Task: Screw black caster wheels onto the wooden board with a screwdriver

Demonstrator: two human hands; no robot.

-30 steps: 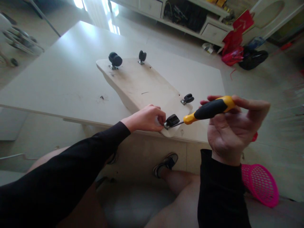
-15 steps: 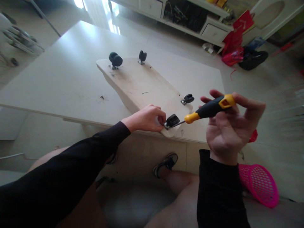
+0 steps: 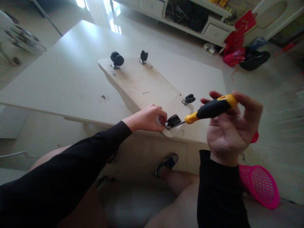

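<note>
A pale board (image 3: 140, 84) with swivel casters lies on the white table, its wheels pointing up. My left hand (image 3: 152, 117) is closed at the board's near end, its fingertips pinched against the metal base of the near caster (image 3: 174, 120). Whatever those fingertips hold is hidden. In my right hand (image 3: 228, 133) is a yellow and black screwdriver (image 3: 212, 108), its handle between thumb and fingers. The screwdriver's shaft runs left to that caster's base, where the tip cannot be made out. Another caster (image 3: 189, 99) stands at the same end, and two more casters (image 3: 117, 59) at the far end.
The white table (image 3: 59, 72) carries a small dark piece (image 3: 103, 97) left of the board. A pink mesh basket (image 3: 263, 186) stands at the lower right. Beyond the table are a white cabinet (image 3: 152, 8), red bags (image 3: 235, 53) and a black bag (image 3: 255, 60) on the floor.
The screwdriver's handle has turned a little about its length, and my right fingers have shifted slightly with it. My left hand stays at the caster's base. The whole view has moved very slightly.
</note>
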